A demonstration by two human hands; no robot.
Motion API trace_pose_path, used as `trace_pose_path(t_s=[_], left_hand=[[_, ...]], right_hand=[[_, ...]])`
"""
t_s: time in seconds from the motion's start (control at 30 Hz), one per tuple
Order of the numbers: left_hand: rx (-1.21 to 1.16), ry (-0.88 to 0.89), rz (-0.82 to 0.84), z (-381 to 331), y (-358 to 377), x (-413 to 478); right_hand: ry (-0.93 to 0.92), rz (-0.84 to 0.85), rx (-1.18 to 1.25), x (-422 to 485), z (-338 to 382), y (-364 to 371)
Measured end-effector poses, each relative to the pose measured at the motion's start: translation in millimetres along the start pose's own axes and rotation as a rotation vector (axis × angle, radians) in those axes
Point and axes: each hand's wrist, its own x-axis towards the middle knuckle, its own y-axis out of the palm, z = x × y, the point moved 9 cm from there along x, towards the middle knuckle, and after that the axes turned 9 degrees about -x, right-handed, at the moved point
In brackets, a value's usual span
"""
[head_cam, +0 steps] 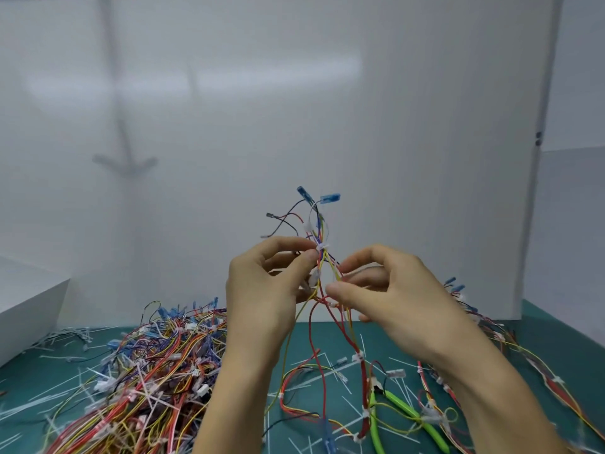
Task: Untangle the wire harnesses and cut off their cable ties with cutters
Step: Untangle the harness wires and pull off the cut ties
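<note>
I hold one wire harness (322, 224) raised above the mat, its blue terminals pointing up and its red and yellow wires trailing down. A white cable tie (322, 246) binds its wires just above my fingers. My left hand (262, 290) pinches the bundle right below that tie. My right hand (389, 290) pinches the wires a little lower, on the right side. The green-handled cutters (406, 412) lie on the mat under my right forearm, partly covered by wires.
A big tangled pile of harnesses (147, 381) covers the green cutting mat (32, 381) at the left. More harnesses (510, 352) lie at the right. Cut white tie pieces (311, 381) litter the mat. A white box (26, 299) stands at far left; white panels (393, 126) wall the back.
</note>
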Motion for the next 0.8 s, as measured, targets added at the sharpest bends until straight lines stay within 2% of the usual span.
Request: trace_pose_path(t_s=[0.13, 0.37, 0.53, 0.67, 0.8], left_hand=[[-0.056, -0.018, 0.056, -3, 6, -2], [-0.093, -0.039, 0.257, -11, 24, -8], [-0.061, -0.074, 0.386, -13, 29, -11], [0.114, -0.196, 0.464, 2, 27, -15], [0.344, -0.29, 0.705, 18, 29, -29]], right_hand=[[0.012, 0.051, 0.105, -2, 3, 4], [-0.006, -0.084, 0.211, -2, 0, -10], [-0.039, -0.213, 0.42, -1, -2, -22], [-0.027, -0.349, 0.547, -2, -10, -36], [-0.008, -0.489, 0.598, -3, -22, -48]])
